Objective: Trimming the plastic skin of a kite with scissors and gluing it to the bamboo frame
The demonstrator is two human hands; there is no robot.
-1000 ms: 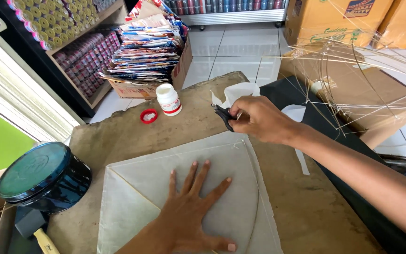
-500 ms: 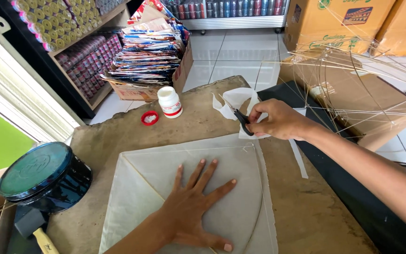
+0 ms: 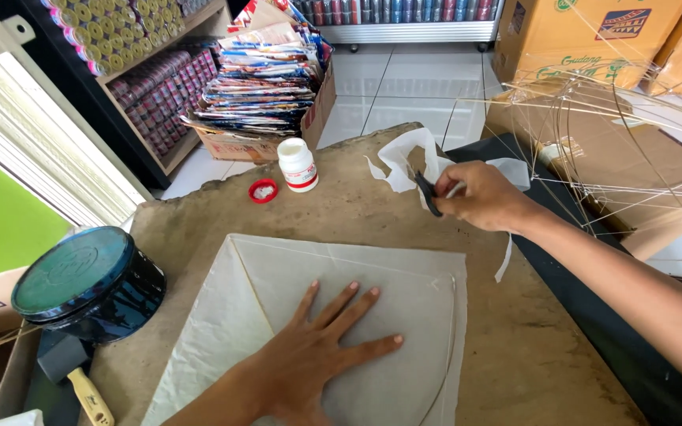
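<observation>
My left hand lies flat with fingers spread on a pale paper kite sheet that has thin stick spars glued along it. My right hand is closed around dark-handled scissors just beyond the sheet's far right corner. Trimmed white paper scraps lie crumpled behind the scissors, and a thin paper strip hangs beside my right wrist. The sheet rests on a worn brown work board.
A small white glue bottle and its red cap stand at the board's far edge. A round dark tin sits at left above a brush handle. Bamboo kite frames lean on cardboard boxes at right.
My right hand with the scissors has moved right and away from the sheet's top corner. The kite sheet has rotated under my left hand, which stays pressed on it.
</observation>
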